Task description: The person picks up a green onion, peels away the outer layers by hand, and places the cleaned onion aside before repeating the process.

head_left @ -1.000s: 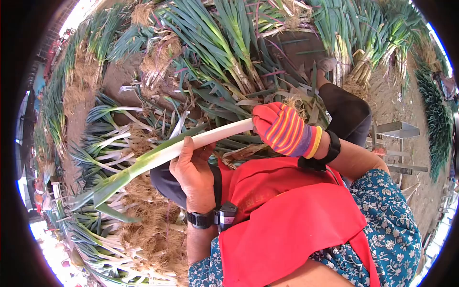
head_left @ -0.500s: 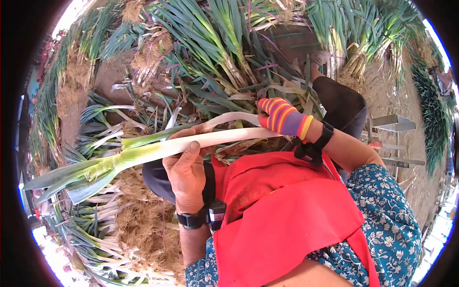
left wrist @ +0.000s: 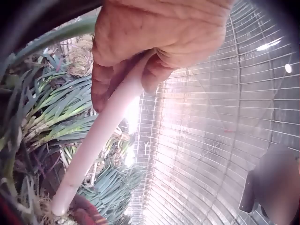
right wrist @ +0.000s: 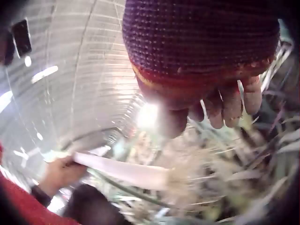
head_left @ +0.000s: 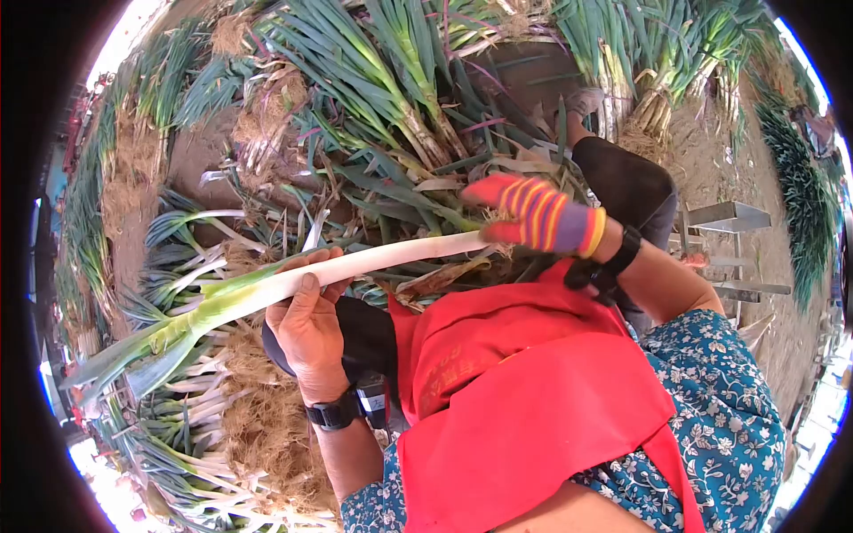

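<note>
A long leek [head_left: 355, 263] with a smooth white stalk lies across the person's front, its green leaves at the left. The bare left hand [head_left: 309, 329] grips it near where white turns green, thumb on the near side; the left wrist view shows the fingers [left wrist: 101, 84] round the stalk [left wrist: 93, 145]. The right hand [head_left: 544, 215], in a striped glove, is at the root end with its fingers extended. In the right wrist view the gloved hand [right wrist: 211, 89] hangs with spread fingers above and beside the stalk [right wrist: 124, 172] and its roots [right wrist: 180, 180], apart from them.
Leeks with matted roots [head_left: 275, 422] lie at the lower left. Upright leek bundles [head_left: 382, 80] stand ahead, with more at the upper right [head_left: 662, 80]. Loose peeled leaves cover the ground in the middle. A metal stand [head_left: 730, 217] is at the right.
The right hand pulled a strip of outer layer off the leek, and that strip is no longer seen along the stalk. Its fingers have gone from curled to extended. The left hand has shifted left.
</note>
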Motion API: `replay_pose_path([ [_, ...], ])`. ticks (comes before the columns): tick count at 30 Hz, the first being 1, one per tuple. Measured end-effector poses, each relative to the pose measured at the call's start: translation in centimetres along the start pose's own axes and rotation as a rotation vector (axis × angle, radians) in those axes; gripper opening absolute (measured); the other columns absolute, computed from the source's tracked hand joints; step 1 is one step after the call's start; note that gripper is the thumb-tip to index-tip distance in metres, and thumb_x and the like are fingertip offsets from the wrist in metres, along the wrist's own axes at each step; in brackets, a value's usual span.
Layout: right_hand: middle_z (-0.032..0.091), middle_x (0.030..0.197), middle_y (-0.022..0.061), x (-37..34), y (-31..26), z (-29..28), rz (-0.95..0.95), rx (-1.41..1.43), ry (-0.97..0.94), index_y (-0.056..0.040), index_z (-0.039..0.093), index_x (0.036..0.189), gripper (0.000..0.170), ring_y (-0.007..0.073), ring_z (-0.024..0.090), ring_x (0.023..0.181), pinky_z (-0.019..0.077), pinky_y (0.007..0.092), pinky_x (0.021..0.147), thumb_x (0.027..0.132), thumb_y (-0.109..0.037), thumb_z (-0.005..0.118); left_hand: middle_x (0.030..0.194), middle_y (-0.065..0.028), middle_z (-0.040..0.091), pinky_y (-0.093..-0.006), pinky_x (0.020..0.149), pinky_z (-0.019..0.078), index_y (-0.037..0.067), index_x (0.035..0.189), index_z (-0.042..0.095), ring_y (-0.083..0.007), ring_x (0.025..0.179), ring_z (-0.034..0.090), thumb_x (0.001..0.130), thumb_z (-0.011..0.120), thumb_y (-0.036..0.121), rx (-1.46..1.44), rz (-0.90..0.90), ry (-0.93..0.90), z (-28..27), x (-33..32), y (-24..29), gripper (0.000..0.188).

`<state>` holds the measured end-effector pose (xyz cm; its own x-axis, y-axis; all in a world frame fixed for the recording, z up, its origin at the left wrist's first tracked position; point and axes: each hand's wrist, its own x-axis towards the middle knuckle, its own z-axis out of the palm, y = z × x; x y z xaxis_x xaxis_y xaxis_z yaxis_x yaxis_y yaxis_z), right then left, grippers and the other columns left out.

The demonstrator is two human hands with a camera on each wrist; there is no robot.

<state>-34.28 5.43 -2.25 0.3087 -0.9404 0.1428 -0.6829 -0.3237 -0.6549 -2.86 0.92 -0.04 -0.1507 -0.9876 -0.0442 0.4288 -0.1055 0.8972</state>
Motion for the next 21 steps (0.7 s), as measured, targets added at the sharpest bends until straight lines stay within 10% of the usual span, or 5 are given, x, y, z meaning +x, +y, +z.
replay_pose_path([
  [9,0.064,0.086,0.0117,1.6,-3.7,3.5,0.164,0.715,-0.061,-0.0016,0.066,0.1,0.024,0.0193,0.062,0.078,0.0483,0.0314,0.072,0.081,-0.017,0.066,0.096,-0.0156,0.063,-0.0394,0.076,0.0539,-0.002,0.106,0.054,-0.0259,0.088,0.063,0.08,0.066,0.009,-0.033,-0.24,-0.127,4.7,-1.0,-3.4,0.03],
  [13,0.061,0.084,0.011,1.1,-2.9,3.2,-0.433,0.21,-0.022,-0.001,0.066,0.088,0.016,0.0273,0.058,0.08,0.0471,0.0351,0.071,0.074,-0.009,0.067,0.093,-0.0174,0.063,-0.0394,0.074,0.0544,-0.005,0.101,0.055,-0.0275,0.084,0.064,0.081,0.064,0.006,-0.062,-0.293,-0.132,4.1,-1.5,-3.8,0.025],
  [14,0.058,0.08,0.0091,1.0,-4.6,2.4,-0.041,0.442,-0.083,-0.0032,0.066,0.086,0.013,0.0283,0.055,0.078,0.0455,0.0375,0.066,0.074,-0.009,0.065,0.089,-0.0171,0.064,-0.0352,0.065,0.0572,-0.006,0.098,0.054,-0.0251,0.077,0.065,0.081,0.064,0.003,-0.083,-0.267,-0.117,4.4,-1.5,-3.8,0.022],
  [21,0.055,0.074,0.0161,1.0,-4.7,4.0,-0.199,0.25,-0.027,-0.0005,0.06,0.076,0.018,0.0345,0.056,0.072,0.0416,0.0414,0.055,0.073,-0.015,0.07,0.086,-0.0176,0.065,-0.0329,0.06,0.0567,-0.006,0.097,0.054,-0.024,0.071,0.065,0.081,0.061,-0.001,0.014,-0.25,0.006,4.5,-1.4,-4.4,0.018],
])
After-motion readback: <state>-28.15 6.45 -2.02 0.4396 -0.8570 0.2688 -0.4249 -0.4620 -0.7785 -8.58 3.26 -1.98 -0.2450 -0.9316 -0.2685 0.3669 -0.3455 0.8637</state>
